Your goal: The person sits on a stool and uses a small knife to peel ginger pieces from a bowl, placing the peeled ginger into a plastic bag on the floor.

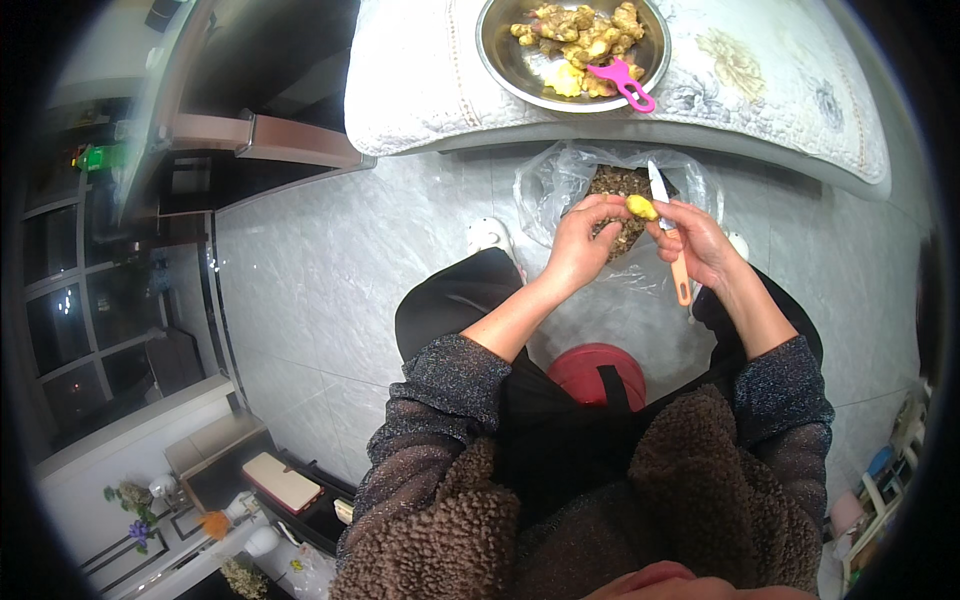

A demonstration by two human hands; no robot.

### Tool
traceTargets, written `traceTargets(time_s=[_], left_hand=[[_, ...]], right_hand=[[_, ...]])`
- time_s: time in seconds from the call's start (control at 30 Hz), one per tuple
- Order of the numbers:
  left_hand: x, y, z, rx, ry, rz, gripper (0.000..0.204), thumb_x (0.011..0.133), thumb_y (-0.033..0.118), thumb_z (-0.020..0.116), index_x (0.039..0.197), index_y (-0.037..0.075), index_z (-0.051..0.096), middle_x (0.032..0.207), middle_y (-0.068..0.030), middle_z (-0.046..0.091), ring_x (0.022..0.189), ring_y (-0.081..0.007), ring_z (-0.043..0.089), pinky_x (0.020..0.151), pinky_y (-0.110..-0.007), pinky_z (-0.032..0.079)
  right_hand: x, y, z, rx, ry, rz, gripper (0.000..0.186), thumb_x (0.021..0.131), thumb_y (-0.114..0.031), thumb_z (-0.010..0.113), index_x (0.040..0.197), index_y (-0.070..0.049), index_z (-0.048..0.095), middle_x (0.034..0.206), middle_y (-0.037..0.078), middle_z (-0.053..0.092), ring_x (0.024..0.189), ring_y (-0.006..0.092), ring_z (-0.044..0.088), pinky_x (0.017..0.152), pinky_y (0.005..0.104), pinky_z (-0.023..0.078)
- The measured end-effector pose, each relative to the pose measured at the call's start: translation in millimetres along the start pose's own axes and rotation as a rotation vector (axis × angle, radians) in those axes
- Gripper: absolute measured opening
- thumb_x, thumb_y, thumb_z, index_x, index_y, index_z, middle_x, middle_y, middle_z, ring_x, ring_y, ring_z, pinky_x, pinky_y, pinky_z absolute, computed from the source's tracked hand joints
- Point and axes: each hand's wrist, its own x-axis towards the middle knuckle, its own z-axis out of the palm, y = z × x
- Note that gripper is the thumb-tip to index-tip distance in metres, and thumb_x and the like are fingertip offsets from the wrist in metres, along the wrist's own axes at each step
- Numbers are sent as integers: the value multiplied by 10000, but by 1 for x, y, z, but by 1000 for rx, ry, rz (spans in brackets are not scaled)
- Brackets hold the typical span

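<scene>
A small yellow piece of peeled ginger (642, 207) sits between my two hands, above a clear plastic bag. My left hand (585, 243) reaches its fingertips to the ginger's left side, with the thumb apart from the fingers. Closed around a paring knife (681, 278) with an orange handle, my right hand (703, 243) also has its thumb against the ginger. The knife's blade points away from me. Under the hands, the open plastic bag (540, 190) holds brown scraps (625, 182). Whether the blade touches the ginger, I cannot tell.
Ahead, a steel bowl (490, 65) of ginger (585, 35) and a pink peeler (628, 84) rests on a quilted cover (420, 80). A red round seat (590, 375) is between my legs. Grey tiles (300, 270) surround me; a dark cabinet (225, 455) stands lower left.
</scene>
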Motion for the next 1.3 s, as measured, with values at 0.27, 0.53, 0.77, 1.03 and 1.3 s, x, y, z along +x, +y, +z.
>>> traceTargets(time_s=[0.27, 0.53, 0.77, 1.03, 1.3], left_hand=[[1, 16, -3, -107, -4, -41, 308, 866, 98, 712, 1163, 31, 661, 1103, -88, 651, 1062, -188, 605, 936, -316, 462], [0, 17, 2, -30, 29, 16, 284, 838, 111, 744, 1091, 21, 654, 1019, -72, 662, 1003, -160, 613, 899, -299, 465], [2, 19, -3, 167, 87, 26, 287, 781, 127, 781, 1030, 37, 670, 859, -55, 621, 857, -185, 592, 800, -316, 459], [0, 17, -1, 290, 123, 120, 287, 736, 131, 799, 979, 43, 675, 804, -70, 588, 803, -238, 573, 743, -351, 463], [1, 19, 1, 344, 156, 150, 267, 741, 125, 780, 974, 45, 678, 839, -88, 576, 830, -264, 564, 732, -365, 461]], right_hand=[[-3, 4, 8, -24, -62, 18, 188, 940, -233, 639, 1054, -95, 583, 801, -11, 570, 552, 42, 429, 516, 212, 365], [4, 11, 4, -312, 74, -92, 123, 954, -210, 608, 993, -97, 579, 801, -29, 562, 539, 21, 408, 475, 187, 323], [3, 14, 10, -796, 147, -467, 246, 959, -176, 589, 1127, 3, 597, 955, 37, 638, 752, 62, 578, 623, 228, 477], [6, 16, 7, -826, 79, -554, 224, 956, -138, 588, 1117, 17, 599, 928, 40, 630, 817, 73, 582, 703, 255, 514], [14, 15, -2, -731, 226, -596, 149, 943, -92, 588, 1052, 5, 619, 863, 22, 616, 781, 65, 573, 676, 241, 509]])
